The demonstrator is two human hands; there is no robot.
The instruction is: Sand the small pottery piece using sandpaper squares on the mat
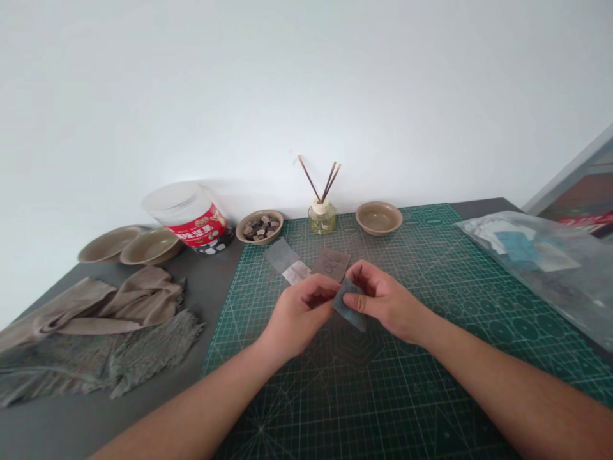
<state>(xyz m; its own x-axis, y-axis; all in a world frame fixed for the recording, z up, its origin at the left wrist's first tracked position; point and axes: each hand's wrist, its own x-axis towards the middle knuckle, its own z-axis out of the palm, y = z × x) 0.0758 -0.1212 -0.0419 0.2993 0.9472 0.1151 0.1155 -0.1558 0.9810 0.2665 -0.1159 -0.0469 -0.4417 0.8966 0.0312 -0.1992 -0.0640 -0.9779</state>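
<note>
My right hand [385,303] grips a small folded dark grey sheet that looks like sandpaper [352,313], thumb on the near face and fingers behind. My left hand [301,313] is closed in a pinch against the sheet's left edge. Whatever lies between its fingertips is hidden. Both hands are raised over the green cutting mat [306,396]. Just beyond them lies a brown sheet with handwritten marks [331,262]. Left of that sheet is a grey strip [281,255] with a pale, worn end.
At the back stand a bowl of small dark and tan pieces [261,228], a reed diffuser [322,216] and a brown bowl [379,218]. To the left are a lidded plastic tub [189,214], two bowls [152,246] and crumpled cloths [119,319]. A clear bag [550,255] lies right.
</note>
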